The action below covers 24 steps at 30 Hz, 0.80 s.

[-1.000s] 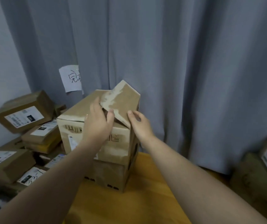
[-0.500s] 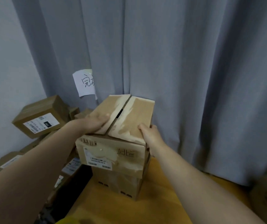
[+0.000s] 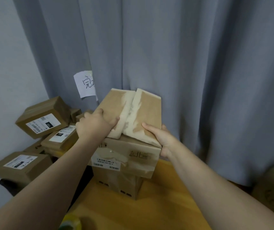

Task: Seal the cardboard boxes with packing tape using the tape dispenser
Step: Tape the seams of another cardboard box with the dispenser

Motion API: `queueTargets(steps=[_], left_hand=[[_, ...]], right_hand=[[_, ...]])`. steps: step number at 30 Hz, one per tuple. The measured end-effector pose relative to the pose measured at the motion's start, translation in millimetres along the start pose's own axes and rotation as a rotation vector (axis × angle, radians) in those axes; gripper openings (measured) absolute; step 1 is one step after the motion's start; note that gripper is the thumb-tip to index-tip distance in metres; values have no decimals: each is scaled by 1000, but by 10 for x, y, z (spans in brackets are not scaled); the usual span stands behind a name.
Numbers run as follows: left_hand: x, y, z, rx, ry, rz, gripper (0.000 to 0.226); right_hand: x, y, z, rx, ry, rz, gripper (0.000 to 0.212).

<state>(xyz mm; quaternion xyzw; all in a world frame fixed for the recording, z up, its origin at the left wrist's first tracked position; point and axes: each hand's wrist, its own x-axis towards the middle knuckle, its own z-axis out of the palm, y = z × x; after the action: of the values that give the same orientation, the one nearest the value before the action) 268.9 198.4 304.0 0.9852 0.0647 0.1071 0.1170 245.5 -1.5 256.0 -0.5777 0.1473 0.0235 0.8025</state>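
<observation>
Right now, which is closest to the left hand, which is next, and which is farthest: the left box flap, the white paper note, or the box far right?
1. Left flap: touching, right under the left hand.
2. Paper note: behind, up-left on the curtain.
3. Dim box: far right corner.

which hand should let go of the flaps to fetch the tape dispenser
Left, probably. The blurred yellow object, possibly the dispenser, lies by the left forearm, and the left hand only presses flat on the top box. The right hand grips its corner, steadying it.
</observation>
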Motion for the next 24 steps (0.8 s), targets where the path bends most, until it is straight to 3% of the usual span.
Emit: queueTargets(steps=[7,14,17,24], left_hand=[[-750,640,-79,-33,22,72,74],[-1631,1305,393,-33,-102,185,68],[-1981,1437,747,-76,-145,197,63],[-2593,1097,1846,-149,-466,120,58]], right_hand=[[-688,-143,-831,0,-9,-29,96],[-1411,108,-1855,-10,118,-16,92],[-1637,319,-2220,-39,178,20,77],[-1838,1339,-2693,-198,237,198,70]])
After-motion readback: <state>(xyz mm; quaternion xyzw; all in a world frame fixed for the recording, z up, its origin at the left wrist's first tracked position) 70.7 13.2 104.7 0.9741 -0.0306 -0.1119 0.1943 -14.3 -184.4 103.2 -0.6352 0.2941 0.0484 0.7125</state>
